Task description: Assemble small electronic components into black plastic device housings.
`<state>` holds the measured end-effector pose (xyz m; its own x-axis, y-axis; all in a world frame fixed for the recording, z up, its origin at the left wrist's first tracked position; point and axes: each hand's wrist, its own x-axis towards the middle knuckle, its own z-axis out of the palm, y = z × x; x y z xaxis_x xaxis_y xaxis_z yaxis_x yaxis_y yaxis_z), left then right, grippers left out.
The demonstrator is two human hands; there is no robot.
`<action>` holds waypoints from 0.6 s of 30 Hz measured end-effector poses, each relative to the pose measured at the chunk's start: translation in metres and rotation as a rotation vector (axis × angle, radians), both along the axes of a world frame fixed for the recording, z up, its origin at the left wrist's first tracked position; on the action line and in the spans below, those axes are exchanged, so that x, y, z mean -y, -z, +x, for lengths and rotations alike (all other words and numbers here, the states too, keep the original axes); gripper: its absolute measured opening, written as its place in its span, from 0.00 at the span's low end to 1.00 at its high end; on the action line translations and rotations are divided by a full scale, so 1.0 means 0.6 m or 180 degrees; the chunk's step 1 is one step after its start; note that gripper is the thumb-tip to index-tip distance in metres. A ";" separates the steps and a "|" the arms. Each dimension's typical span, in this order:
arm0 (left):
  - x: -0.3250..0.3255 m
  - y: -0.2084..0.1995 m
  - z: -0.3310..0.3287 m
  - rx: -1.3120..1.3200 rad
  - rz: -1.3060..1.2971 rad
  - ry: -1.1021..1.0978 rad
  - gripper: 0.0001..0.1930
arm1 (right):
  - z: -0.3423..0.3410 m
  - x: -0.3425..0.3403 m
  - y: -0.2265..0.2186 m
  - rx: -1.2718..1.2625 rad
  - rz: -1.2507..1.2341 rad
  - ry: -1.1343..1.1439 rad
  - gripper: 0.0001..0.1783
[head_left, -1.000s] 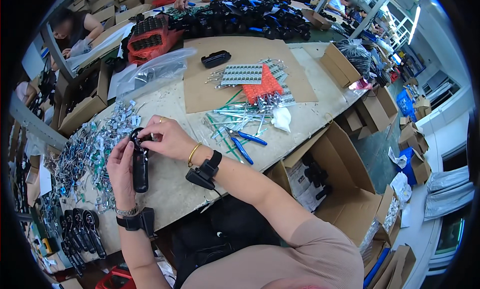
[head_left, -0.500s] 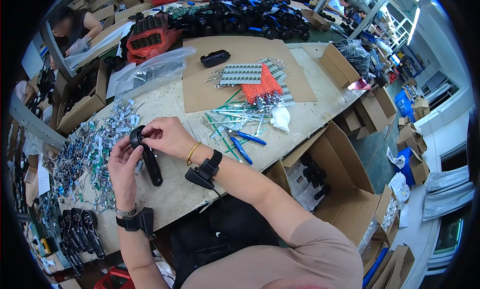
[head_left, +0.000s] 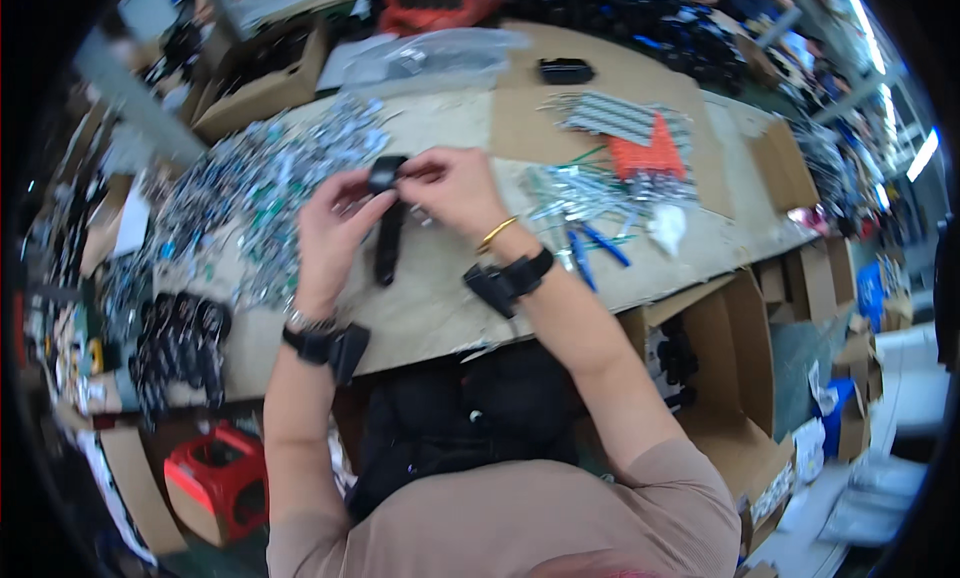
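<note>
Over the worktop, my left hand grips a black plastic part with a round head and a long straight handle. Its head is up between my hands and the handle hangs down toward me. Thumb and fingers of my left hand close on the head's left side. My right hand is pinched against the right side of the same head; whether a small piece is also between those fingertips is hidden. Similar black long-handled parts lie bunched at the table's left front.
A heap of small wired pieces spreads across the left of the table. Right of my hands lie blue-handled pliers, a red bubble-wrap bag and a white crumpled piece. An open carton stands beside the table; a red stool is below.
The view has swung left, so the table appears shifted right and up, and the red stool shows more fully. Both hands stay on the black part, whose handle now hangs more nearly straight.
</note>
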<state>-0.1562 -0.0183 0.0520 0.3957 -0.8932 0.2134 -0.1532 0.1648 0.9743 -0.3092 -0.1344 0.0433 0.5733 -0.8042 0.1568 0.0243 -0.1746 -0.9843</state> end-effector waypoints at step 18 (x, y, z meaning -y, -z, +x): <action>-0.016 0.017 0.015 -0.0237 -0.0345 -0.0078 0.20 | 0.022 -0.007 0.018 0.0242 0.0052 -0.0195 0.11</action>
<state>-0.1470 -0.0090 0.0419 0.4354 -0.8564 0.2773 -0.0865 0.2669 0.9598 -0.2962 -0.1302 0.0322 0.6084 -0.7708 0.1889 0.1093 -0.1544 -0.9820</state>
